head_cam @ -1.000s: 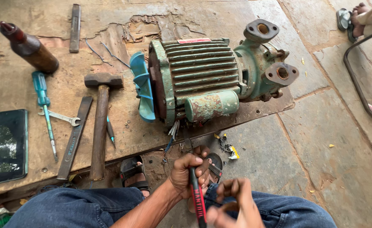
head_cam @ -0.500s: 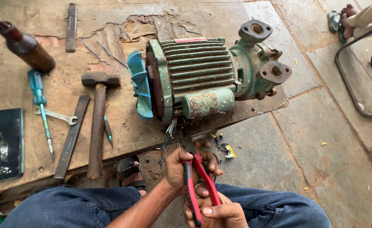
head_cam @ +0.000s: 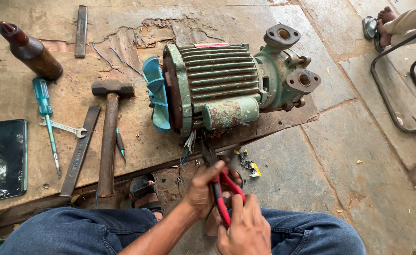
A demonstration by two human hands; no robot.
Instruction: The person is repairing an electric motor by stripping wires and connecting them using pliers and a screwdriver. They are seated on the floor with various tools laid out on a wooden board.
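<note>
Presently both hands, left hand [head_cam: 202,189] and right hand [head_cam: 246,231], are closed around red-handled pliers [head_cam: 221,189], dark jaws pointing at loose wires [head_cam: 189,141] hanging beneath the worn green motor [head_cam: 217,82].

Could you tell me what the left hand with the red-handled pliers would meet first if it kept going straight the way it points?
Most likely the wires hanging from the green motor: the left hand aims the pliers up toward them, then the motor body. Depth is hard to judge.
</note>
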